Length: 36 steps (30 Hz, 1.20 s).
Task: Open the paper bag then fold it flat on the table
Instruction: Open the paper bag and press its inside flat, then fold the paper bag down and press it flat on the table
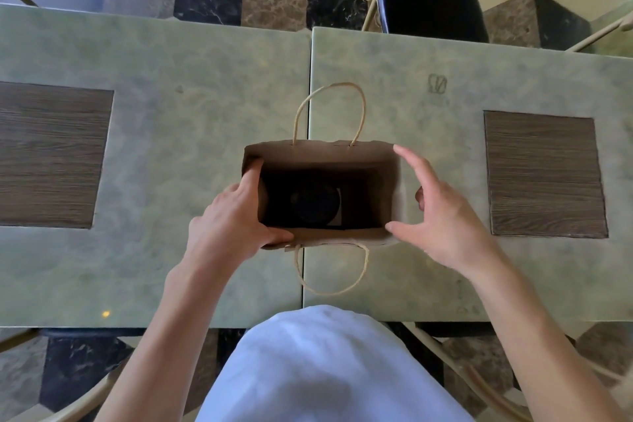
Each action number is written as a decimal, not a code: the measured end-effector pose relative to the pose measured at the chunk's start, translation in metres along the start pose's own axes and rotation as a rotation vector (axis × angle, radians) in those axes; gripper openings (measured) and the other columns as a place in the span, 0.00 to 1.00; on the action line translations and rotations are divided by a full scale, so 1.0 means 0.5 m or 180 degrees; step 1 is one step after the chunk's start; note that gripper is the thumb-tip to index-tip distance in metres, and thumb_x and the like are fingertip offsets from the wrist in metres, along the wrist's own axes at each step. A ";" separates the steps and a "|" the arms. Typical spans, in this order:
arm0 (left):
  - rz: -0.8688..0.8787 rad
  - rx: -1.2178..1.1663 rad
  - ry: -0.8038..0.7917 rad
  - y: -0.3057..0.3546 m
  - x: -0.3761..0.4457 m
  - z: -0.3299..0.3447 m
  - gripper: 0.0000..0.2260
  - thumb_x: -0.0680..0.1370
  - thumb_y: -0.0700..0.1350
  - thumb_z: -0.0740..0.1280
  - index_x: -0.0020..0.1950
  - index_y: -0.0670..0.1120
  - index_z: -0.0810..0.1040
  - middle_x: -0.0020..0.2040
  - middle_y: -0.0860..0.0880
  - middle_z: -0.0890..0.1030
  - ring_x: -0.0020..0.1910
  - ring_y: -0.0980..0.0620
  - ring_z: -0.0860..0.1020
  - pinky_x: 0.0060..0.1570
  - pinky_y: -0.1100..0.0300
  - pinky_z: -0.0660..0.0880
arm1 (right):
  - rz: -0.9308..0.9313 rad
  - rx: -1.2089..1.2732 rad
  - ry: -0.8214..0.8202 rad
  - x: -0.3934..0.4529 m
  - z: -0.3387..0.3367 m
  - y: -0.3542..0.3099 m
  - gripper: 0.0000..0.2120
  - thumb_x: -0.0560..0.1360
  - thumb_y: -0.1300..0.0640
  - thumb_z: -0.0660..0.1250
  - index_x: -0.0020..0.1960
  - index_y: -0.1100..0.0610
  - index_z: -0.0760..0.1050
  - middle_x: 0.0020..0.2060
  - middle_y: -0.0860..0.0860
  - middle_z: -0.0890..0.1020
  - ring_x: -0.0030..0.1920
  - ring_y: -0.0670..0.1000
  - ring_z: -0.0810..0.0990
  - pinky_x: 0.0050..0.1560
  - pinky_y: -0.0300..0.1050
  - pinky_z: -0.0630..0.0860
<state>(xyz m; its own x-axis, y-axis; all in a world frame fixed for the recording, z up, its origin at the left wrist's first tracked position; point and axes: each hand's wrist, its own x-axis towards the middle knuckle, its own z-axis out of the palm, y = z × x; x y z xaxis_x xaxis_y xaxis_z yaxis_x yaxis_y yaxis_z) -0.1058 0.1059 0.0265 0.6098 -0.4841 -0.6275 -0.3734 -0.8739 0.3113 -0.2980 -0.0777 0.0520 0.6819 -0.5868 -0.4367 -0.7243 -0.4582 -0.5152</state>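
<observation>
On the counter (205,86) the paper bag (390,188) stands open, left hand (236,216) pinching its rim, right hand (442,216) spread beside; a dark round object (315,202) inside could block flattening.

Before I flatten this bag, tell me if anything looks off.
Something dark and round sits at the bottom of the open brown paper bag standing on the green table. Odd for a bag about to be folded; what it is cannot be told.

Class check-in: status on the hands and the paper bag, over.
Left hand gripping bag rim, fingers inside. Right hand open beside it. Paper bag upright, open. Dark round object inside blocks folding.
</observation>
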 end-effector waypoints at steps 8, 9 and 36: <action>0.0090 -0.0613 -0.0054 -0.032 0.005 -0.002 0.52 0.60 0.57 0.80 0.74 0.65 0.51 0.58 0.54 0.61 0.54 0.52 0.67 0.57 0.45 0.75 | -0.0007 0.0403 -0.0173 0.001 -0.003 0.020 0.49 0.68 0.65 0.72 0.72 0.28 0.51 0.35 0.54 0.71 0.31 0.51 0.71 0.34 0.37 0.72; 0.0123 -0.0703 -0.0071 -0.035 0.006 -0.003 0.51 0.60 0.56 0.80 0.74 0.65 0.51 0.59 0.55 0.60 0.54 0.54 0.65 0.58 0.47 0.75 | -0.0009 0.0413 -0.0185 0.003 -0.002 0.022 0.50 0.68 0.64 0.73 0.72 0.28 0.51 0.38 0.53 0.73 0.31 0.51 0.72 0.34 0.35 0.72; 0.1322 -0.1671 -0.0283 -0.051 0.016 0.030 0.50 0.73 0.39 0.73 0.73 0.70 0.38 0.60 0.49 0.80 0.58 0.57 0.79 0.61 0.59 0.72 | 0.0192 0.2164 -0.0771 -0.004 0.069 0.079 0.56 0.71 0.75 0.71 0.78 0.41 0.40 0.69 0.36 0.67 0.64 0.27 0.70 0.59 0.26 0.69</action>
<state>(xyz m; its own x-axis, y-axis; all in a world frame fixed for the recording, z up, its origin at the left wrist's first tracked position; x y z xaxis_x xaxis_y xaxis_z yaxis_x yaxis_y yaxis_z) -0.1018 0.1250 0.0028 0.4208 -0.7987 -0.4301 -0.1615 -0.5326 0.8308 -0.3245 -0.0716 0.0069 0.7033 -0.3973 -0.5895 -0.5915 0.1330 -0.7953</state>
